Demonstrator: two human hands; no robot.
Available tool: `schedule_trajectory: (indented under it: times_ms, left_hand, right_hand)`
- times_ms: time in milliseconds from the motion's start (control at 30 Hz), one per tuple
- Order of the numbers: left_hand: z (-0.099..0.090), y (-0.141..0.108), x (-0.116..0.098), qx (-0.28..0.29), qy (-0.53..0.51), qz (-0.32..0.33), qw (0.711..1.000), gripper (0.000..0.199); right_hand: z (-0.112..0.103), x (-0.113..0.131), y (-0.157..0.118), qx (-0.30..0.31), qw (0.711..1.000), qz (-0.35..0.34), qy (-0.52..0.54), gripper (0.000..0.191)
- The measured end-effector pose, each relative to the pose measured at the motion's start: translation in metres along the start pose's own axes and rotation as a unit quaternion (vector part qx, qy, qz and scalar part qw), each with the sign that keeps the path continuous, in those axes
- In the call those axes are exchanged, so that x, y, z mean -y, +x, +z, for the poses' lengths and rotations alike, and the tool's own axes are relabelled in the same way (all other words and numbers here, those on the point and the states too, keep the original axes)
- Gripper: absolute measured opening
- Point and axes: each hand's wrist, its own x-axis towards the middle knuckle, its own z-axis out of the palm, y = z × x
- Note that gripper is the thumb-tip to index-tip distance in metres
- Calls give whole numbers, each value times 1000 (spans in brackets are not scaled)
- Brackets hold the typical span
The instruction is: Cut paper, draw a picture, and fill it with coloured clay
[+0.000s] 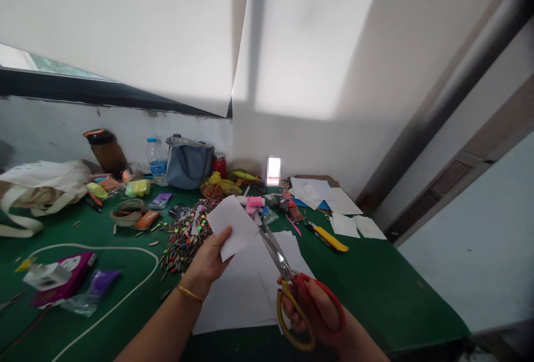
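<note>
We've got our left hand (211, 262) pinching a small white paper sheet (232, 226) mid-frame. Lower right, our right hand (321, 306) grips red-and-yellow-handled steel scissors (283, 264), spread open, slanting up-left just beside the paper's right edge.

Loose white paper sheets (237, 301), overlapping, laid flat on a green-covered worktop (375, 295).
Over the sheets: left hand (208, 262), gold-coloured bangle (189, 293) at wrist, pinching a white rectangular paper piece (233, 223) between thumb and fingers.
At the sheets' near right edge: right hand (317, 301), gripping metal scissors (284, 268) with one red and one yellow handle; blades parted, tips near the held piece.
Left of the sheets: speckled heap of small, dark, slender pieces (179, 248); farther left, white cable (129, 248) and flat magenta box (79, 273).
Right of the sheets: yellow-bodied utility knife (331, 239).
Beyond the sheets, to the left: blue-grey fabric bag (189, 164); clear plastic bottle with blue cap (157, 164).
</note>
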Motion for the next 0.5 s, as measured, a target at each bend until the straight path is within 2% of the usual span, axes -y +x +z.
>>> schedule_trajectory:
  times_ms: [200,500]
  left_hand:
    - [1,0,-1,11,-14,-7,1000,39]
    - [-1,2,-4,-53,25,34,998,41]
  right_hand:
    - [2,-4,0,-9,1000,15,-21,57]
    - [2,-1,-2,11,1000,-2,-12,57]
